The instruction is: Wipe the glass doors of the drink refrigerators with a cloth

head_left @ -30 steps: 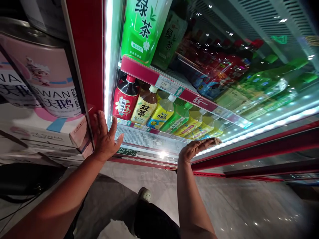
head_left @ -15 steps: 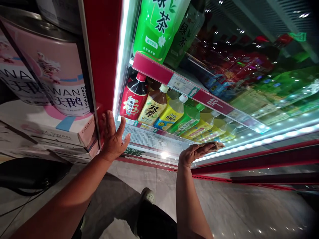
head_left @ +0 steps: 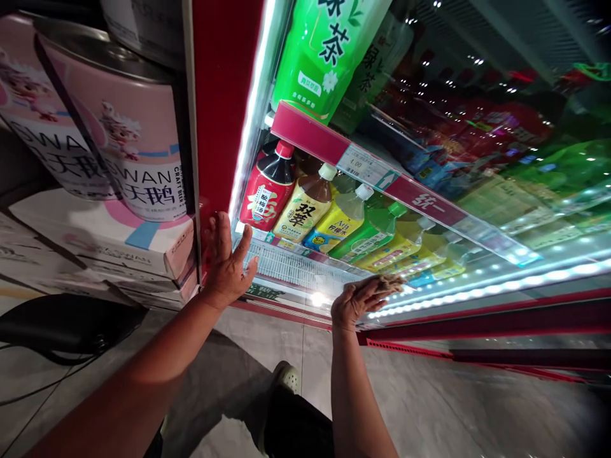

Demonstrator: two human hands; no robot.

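Observation:
My left hand is spread with nothing in it, against the red frame at the left side of a drinks cooler. My right hand presses a crumpled brownish cloth to the lower part of the cooler's glass. Only the cloth's upper edge shows past my fingers. Behind the glass stand several bottles, among them a red one, a cream one and a yellow one. A large green tea bottle is on the shelf above.
Pink cans stand on stacked cartons at the left. A black seat-like object with a thin cable lies below them. My shoe is on the grey tiled floor. Bright light strips edge the cooler.
My right hand has moved left along the glass with the cloth, its fingers more bent now. My left hand stays on the frame. The whole view has shifted slightly.

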